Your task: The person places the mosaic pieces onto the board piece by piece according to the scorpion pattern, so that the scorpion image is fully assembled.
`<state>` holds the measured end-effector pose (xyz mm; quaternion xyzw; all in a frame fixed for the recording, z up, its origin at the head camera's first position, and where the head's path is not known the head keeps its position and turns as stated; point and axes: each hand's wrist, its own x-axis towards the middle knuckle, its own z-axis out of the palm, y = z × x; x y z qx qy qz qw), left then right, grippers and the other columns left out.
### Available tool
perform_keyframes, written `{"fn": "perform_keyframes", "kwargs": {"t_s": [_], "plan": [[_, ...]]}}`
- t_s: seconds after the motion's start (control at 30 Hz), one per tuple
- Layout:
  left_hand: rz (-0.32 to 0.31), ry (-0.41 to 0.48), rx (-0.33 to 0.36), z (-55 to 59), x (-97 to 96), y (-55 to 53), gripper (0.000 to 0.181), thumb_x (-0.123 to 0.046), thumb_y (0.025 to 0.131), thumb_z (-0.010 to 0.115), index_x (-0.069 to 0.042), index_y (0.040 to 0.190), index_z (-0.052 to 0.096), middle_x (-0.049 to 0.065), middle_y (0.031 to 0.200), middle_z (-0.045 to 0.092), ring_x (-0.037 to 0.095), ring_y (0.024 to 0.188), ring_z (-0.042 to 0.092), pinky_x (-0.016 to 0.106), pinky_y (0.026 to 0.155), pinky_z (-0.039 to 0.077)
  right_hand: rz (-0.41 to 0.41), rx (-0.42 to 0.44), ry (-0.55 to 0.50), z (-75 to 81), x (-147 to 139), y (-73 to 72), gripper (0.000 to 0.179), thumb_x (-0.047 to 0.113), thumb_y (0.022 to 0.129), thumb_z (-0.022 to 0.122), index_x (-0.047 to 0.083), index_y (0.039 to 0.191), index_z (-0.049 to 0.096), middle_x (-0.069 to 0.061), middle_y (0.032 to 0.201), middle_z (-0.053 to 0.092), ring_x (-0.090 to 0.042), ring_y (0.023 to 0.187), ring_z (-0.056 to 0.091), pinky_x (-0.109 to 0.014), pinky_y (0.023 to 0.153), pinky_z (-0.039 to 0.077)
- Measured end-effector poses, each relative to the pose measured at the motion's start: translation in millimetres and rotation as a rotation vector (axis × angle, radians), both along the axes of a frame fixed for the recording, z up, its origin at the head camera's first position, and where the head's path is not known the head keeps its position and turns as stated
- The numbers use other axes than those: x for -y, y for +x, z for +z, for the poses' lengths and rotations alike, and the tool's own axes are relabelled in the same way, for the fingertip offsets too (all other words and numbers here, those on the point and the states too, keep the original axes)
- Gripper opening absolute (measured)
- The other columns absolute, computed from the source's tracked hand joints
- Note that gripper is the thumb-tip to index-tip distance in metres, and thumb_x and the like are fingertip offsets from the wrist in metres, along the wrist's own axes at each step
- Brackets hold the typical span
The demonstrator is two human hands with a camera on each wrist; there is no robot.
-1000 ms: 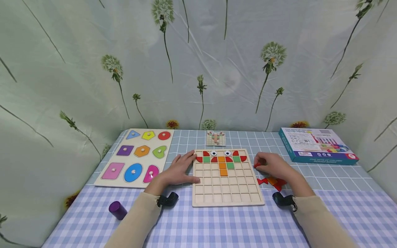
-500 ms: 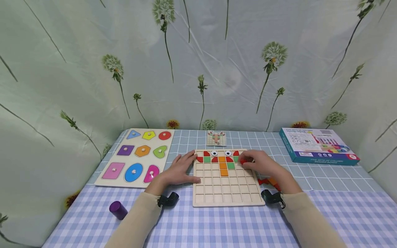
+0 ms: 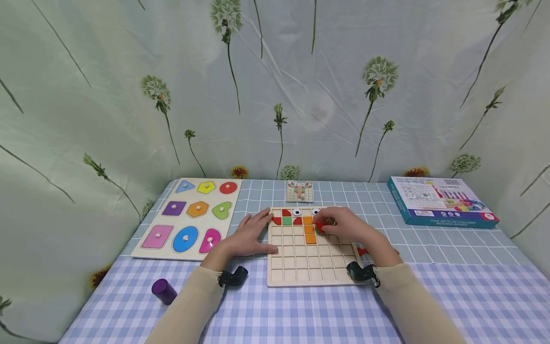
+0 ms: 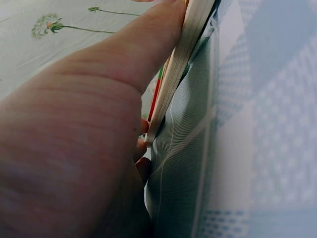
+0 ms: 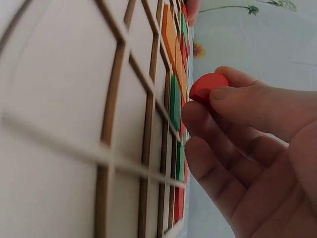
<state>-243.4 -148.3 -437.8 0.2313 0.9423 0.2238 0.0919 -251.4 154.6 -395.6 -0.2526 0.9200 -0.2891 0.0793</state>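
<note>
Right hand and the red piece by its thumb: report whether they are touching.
Touching. The right wrist view shows the right hand pinching the red piece, its thumb lying against the piece without a gap.

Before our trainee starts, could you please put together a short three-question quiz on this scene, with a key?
1. Multiple choice: what does the right hand pinch?
a) a blue oval
b) a red piece
c) a purple cylinder

2. True or false: the left hand touches the left edge of the grid board.

3. Count: how many knobbed shapes does the puzzle board, on the person's left, hold?

Key:
1. b, between thumb and finger, as the right wrist view shows.
2. True.
3. Nine, in three rows of three.
</note>
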Motion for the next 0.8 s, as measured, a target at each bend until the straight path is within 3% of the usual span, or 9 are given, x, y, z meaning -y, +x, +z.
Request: {"fn": "perform_keyframes", "kwargs": {"t_s": [0.27,0.57,0.8], "plan": [[0.002,0.004,0.005,0.1,-0.1,-0.3,0.100,-0.058,0.081,0.074,-0.015,0.159,0.028,0.004,0.169,0.016,0.025,0.156,0.017,0.053,0.128,0.003,0.079,-0.012,-0.034,-1.1,18,1.4,0.022,0.004,0.093,0.065,0.014,0.110,0.073,-0.002,0.105,0.071,-0.014,0.086,0.057,-0.028,0.079,0.052],[0.011,-0.005,0.012,-1.2,-0.3,-1.1,0.102,-0.061,0.081,0.074,-0.016,0.159,0.027,0.002,0.170,0.014,0.025,0.157,0.016,0.054,0.128,0.003,0.094,0.020,-0.029,-1.5,39,6.2,0.022,0.006,0.094,0.064,0.018,0.109,0.074,0.002,0.111,0.071,-0.013,0.088,0.057,-0.029,0.081,0.051],[0.016,-0.003,0.021,-1.2,0.9,-0.8,0.102,-0.061,0.081,0.073,-0.017,0.159,0.026,0.002,0.170,0.014,0.025,0.157,0.015,0.053,0.128,0.002,0.107,0.032,-0.009,-5.4,44,9.0,0.019,0.009,0.095,0.066,0.020,0.109,0.073,0.004,0.104,0.070,-0.013,0.087,0.055,-0.028,0.080,0.049]]}}
